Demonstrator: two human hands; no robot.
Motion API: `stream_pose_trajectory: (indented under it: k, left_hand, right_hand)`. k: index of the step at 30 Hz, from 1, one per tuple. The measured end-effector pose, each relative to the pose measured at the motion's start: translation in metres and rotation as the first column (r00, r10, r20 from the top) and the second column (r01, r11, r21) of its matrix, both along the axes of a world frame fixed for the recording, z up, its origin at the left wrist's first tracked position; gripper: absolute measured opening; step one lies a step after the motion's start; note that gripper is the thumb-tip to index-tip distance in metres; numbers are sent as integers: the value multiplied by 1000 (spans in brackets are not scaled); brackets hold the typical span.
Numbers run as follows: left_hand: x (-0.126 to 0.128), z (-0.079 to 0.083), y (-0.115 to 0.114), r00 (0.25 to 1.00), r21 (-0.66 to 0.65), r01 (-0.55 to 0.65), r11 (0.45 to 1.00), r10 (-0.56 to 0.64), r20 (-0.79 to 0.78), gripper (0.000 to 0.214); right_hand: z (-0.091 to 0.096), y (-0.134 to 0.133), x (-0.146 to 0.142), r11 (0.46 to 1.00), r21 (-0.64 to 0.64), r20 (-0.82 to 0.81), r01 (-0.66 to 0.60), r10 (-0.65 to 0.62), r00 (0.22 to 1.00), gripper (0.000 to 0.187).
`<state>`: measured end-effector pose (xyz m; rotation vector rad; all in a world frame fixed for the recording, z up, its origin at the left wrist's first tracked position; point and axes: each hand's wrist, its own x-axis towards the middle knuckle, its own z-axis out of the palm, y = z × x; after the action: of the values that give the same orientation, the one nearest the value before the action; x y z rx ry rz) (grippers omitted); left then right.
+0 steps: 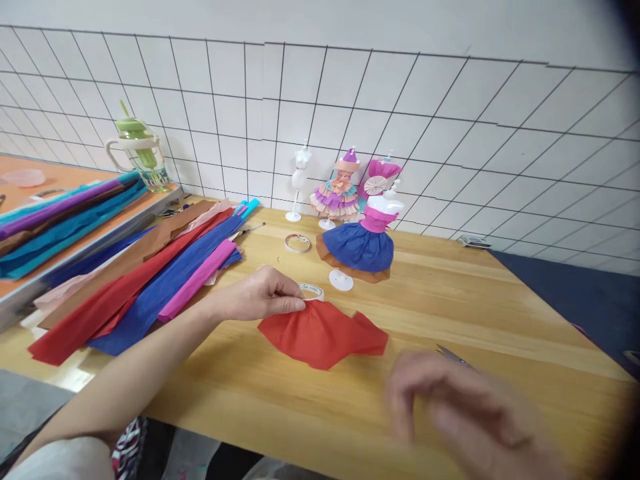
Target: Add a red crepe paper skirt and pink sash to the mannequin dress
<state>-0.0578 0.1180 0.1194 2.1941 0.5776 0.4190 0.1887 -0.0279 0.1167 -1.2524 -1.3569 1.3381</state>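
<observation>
My left hand [263, 297] pinches the gathered top edge of a red crepe paper piece [323, 333] that fans out flat on the wooden table [450, 300]. A roll of white tape [313, 291] lies just behind the pinch. My right hand [460, 417] hovers low at the front right, blurred by motion, with fingers that look spread and nothing visible in them. Scissors [453, 355] lie just beyond it, partly hidden.
Long crepe paper sheets [150, 280] in red, blue, pink and brown lie at left. Small mannequins stand at the back: one in a blue and pink dress [363, 243], one in ruffles [337, 197], one bare [299, 180]. A second tape ring [298, 243] and a green cup [140, 150] are nearby.
</observation>
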Motion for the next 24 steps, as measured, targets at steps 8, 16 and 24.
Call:
stream_pose_trajectory:
  k: [8, 16, 24]
  left_hand:
    - [6, 2, -3, 985, -103, 170, 980, -170, 2, 29]
    - [18, -1, -5, 986, 135, 157, 978, -147, -78, 31]
    - [28, -4, -10, 997, 255, 79, 964, -76, -21, 30]
  right_hand:
    - [-9, 82, 13, 982, -97, 270, -160, 181, 946, 48]
    - [-11, 75, 7, 960, -135, 217, -246, 271, 938, 24]
    - [-4, 66, -15, 962, 239, 448, -132, 11, 894, 15]
